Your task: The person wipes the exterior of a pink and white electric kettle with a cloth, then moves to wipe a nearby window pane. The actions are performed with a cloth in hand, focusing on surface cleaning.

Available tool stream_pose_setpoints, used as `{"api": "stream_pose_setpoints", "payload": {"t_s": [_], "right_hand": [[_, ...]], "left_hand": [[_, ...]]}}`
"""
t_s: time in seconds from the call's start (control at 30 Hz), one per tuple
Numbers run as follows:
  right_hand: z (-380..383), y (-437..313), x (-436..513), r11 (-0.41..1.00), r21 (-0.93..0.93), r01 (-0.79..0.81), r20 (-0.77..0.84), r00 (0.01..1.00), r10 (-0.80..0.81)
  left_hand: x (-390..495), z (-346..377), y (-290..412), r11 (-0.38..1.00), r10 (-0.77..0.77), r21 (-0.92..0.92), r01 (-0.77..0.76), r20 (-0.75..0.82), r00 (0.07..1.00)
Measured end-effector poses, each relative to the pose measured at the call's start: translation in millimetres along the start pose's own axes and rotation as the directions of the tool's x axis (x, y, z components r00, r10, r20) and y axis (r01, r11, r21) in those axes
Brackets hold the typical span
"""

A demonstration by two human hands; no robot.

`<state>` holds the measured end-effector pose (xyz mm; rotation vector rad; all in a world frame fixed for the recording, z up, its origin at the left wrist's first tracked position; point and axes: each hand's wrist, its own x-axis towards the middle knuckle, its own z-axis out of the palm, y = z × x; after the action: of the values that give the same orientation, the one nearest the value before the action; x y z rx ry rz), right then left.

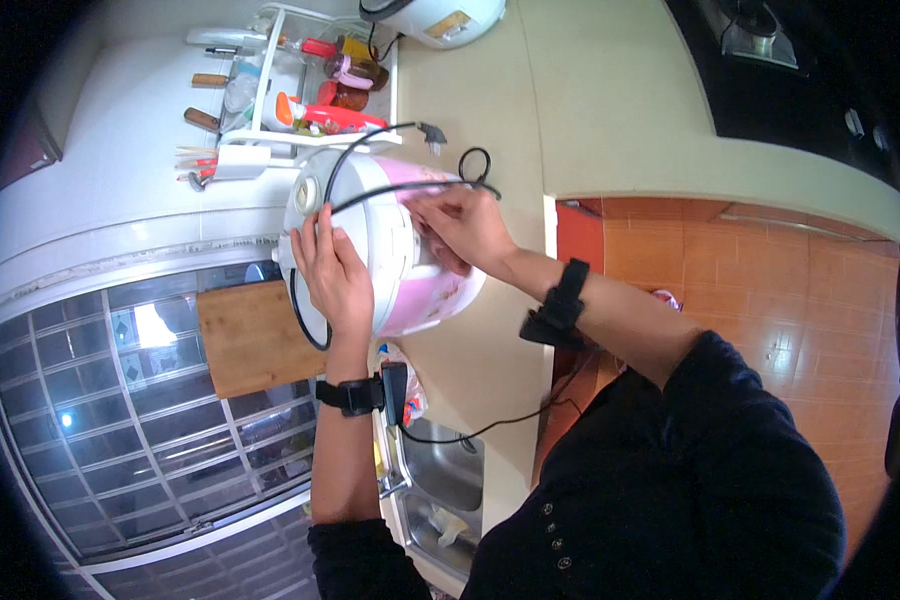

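A white and pink rice cooker (420, 304) stands on the counter in front of me. My left hand (334, 270) lies on its white lid, fingers spread, fingertips beside the black power cord (390, 191). Whether those fingers pin the cord is unclear. The cord crosses the lid, and its plug (433, 135) hangs over the far side. My right hand (461, 221) grips a crumpled brownish-pink cloth (448, 255) against the cooker's front, partly covering the panel there. Near my left hand is the round steam vent (307, 195) on the lid.
A white rack (259, 97) with jars and a red spray bottle (337, 118) stands beyond the cooker. A wooden board (259, 337) leans by the window. Nearer me is a steel sink (442, 465). The hob (780, 82) lies at upper right. A wire hangs from my wrist strap (356, 394).
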<state>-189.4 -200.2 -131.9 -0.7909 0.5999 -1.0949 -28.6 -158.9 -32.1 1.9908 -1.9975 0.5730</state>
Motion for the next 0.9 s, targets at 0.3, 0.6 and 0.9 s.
{"api": "stream_pose_setpoints", "payload": {"t_s": [0.3, 0.6, 0.9], "right_hand": [[-3.6, 21.5, 3.2, 0.865, -0.144, 0.481, 0.023, 0.875, -0.483], [-29.6, 21.1, 14.3, 0.637, -0.534, 0.556, 0.174, 0.810, -0.561], [-34.0, 9.2, 27.2, 0.493, -0.597, 0.633, 0.378, 0.763, -0.524]], "left_hand": [[2.9, 0.0, 4.3, 1.000, 0.023, 0.008, -0.023, -0.036, 0.999], [1.2, -2.7, 7.5, 1.000, 0.028, -0.007, -0.028, -0.028, 0.999], [1.8, -2.8, 8.7, 0.998, 0.023, -0.049, -0.025, -0.038, 0.999]]}}
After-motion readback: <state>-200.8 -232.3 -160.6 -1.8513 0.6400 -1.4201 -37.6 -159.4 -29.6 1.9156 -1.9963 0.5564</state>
